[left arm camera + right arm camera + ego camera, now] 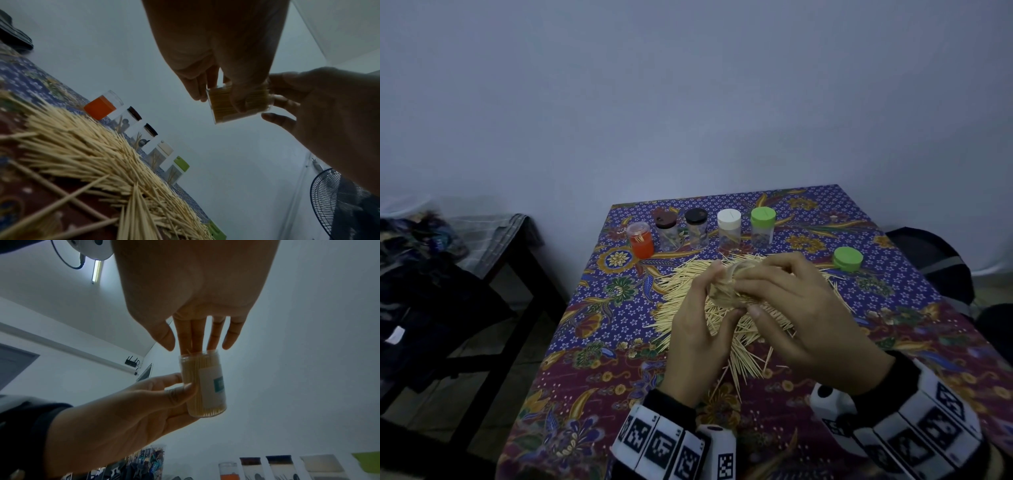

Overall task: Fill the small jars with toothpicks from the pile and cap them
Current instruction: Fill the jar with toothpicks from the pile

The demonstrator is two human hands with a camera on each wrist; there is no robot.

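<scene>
A clear jar (pixel 203 386) packed with toothpicks is held in the air above the toothpick pile (pixel 685 308). My left hand (pixel 698 318) grips the jar's side with thumb and fingers. Coming from above, my right hand (pixel 787 294) has its straight fingers (pixel 197 337) at the jar's uncapped mouth, touching the toothpick ends. A loose green cap (pixel 847 258) lies on the cloth to the right. At the back stands a row of jars: an orange one (pixel 640 241), then brown-capped (pixel 667 229), black-capped (pixel 697 228), white-capped (pixel 728 228) and green-capped (pixel 763 226).
The table carries a patterned purple cloth (pixel 592 377), and its left edge drops to the floor. A dark side table with clothes (pixel 431 260) stands to the left. A dark chair (pixel 931 263) is at the right, and a standing fan (pixel 341 203) beyond it.
</scene>
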